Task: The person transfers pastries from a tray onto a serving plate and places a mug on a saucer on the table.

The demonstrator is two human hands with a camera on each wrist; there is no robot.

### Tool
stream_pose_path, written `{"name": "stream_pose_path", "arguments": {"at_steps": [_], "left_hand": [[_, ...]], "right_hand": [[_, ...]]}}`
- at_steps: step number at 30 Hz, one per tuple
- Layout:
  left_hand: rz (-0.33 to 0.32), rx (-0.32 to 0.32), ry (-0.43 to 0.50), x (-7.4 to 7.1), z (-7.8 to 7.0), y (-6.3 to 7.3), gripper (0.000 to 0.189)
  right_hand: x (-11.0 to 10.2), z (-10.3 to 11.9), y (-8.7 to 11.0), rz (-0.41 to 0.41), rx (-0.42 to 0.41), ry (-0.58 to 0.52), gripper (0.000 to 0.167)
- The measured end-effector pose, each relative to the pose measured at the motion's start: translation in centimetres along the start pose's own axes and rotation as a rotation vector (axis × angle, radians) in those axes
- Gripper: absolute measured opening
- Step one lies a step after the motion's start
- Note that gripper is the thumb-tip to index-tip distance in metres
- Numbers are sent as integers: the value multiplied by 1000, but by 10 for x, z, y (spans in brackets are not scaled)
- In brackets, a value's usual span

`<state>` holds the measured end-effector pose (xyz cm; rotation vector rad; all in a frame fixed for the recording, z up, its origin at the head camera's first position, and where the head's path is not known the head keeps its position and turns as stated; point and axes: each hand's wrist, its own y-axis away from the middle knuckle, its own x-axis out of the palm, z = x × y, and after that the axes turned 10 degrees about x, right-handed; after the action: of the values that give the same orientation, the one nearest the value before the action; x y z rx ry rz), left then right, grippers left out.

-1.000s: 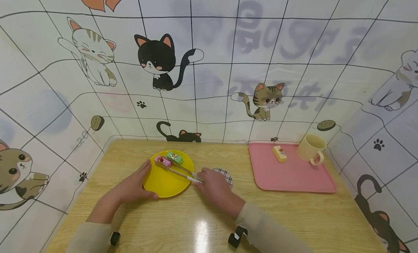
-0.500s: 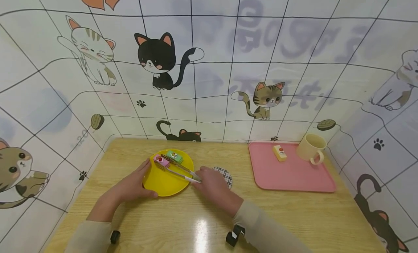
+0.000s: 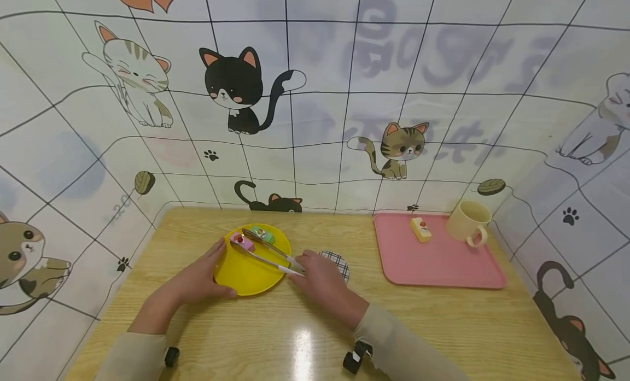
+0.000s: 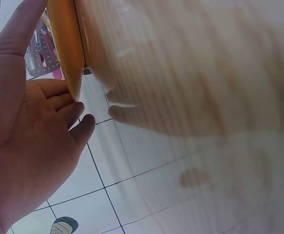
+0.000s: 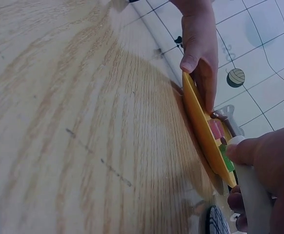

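My left hand (image 3: 199, 277) holds the rim of a round yellow plate (image 3: 251, 274), fingers at its left edge and thumb at the near side. A small pink toy cake (image 3: 244, 244) with a red berry on top lies on the plate, next to a green toy cake (image 3: 266, 236). Metal tongs (image 3: 278, 252) with white handles are gripped in my right hand (image 3: 322, 280). Their spread tips straddle the pink cake, one arm passing between the two cakes. The right wrist view shows my thumb pressing the white handle (image 5: 254, 200).
A pink tray (image 3: 438, 266) stands at the right, bearing a yellow toy cake (image 3: 420, 229) and a cream mug (image 3: 468, 222). Partly behind my right hand lies a round checked coaster (image 3: 339, 265). A cat-print sheet (image 3: 320, 113) rises along the table's back edge.
The tongs' arms have spread apart slightly around the pink cake. My left hand has stayed at the plate, and the cakes have hardly moved.
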<state>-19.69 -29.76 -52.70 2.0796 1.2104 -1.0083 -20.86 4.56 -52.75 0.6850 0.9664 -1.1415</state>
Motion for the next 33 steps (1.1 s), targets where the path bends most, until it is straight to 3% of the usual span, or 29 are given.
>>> {"name": "stream_pose_path", "arguments": {"at_steps": [8,18,27,33], "left_hand": [[1,1,-9,1,1,1,137],[3,5,-9,-3,-6,2,135],[4,-7,-5,-2,-6,3,135],[4,3,-7,-1,-4,1,135]], "right_hand": [[-4,-10,9,-16,-21,-25,43],[-24,-28,31,-107,-29,-22,44],[-52,-59,45,-134,69,-68,49],[-69,-86,51,-214,98,-57,46]]}}
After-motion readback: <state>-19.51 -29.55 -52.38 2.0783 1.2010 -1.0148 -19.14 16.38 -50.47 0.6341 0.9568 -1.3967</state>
